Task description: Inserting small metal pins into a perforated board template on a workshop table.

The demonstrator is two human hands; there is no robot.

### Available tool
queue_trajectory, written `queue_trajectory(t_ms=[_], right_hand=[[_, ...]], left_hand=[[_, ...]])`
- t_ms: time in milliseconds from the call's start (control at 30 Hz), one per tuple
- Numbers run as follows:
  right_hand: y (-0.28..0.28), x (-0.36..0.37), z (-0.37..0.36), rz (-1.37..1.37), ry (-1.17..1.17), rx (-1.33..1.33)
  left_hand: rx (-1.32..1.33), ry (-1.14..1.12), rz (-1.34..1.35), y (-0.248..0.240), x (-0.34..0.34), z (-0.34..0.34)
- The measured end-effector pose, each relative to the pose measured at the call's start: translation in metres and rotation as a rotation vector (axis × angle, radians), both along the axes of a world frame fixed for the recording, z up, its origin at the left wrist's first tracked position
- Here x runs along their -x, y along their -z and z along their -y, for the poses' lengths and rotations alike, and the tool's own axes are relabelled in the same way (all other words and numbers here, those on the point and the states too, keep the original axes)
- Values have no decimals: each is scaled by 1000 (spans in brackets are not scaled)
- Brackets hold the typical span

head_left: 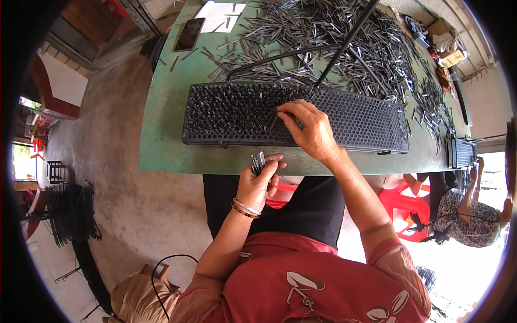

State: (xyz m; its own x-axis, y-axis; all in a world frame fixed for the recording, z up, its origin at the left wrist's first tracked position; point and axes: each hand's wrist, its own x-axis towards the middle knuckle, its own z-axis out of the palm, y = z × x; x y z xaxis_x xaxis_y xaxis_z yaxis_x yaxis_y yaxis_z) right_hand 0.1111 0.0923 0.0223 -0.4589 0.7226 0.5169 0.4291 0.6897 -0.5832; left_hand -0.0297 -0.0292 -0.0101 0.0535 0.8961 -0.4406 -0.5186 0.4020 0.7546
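Observation:
A long black tray (371, 121) full of round holes lies along the near edge of the green table. Many thin dark strips (231, 110) stand upright in its left part, while the holes of its right part show bare. My right hand (314, 132) is over the tray's middle, thumb and fingers pinched on a thin strip at the border of the filled holes. Just in front of the table edge, my left hand (259, 180) is closed round a small bundle of strips (258, 161), their shiny ends sticking up past the fingers.
A large heap of loose strips (323, 27) covers the far part of the table (167, 118). A phone (189, 34) and white paper (223, 16) lie at the far left. Black rods (344, 46) rise behind the tray. Another person (467, 215) works at the right beside a red stool (404, 207).

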Motion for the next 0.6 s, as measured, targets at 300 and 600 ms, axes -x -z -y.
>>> queue_trajectory(t_ms=[300, 600], right_hand=[[4, 0, 1, 28, -93, -110], [2, -1, 1, 18, -141, -70]], left_hand=[[35, 35, 28, -2, 0, 0], [27, 73, 38, 0, -1, 1]])
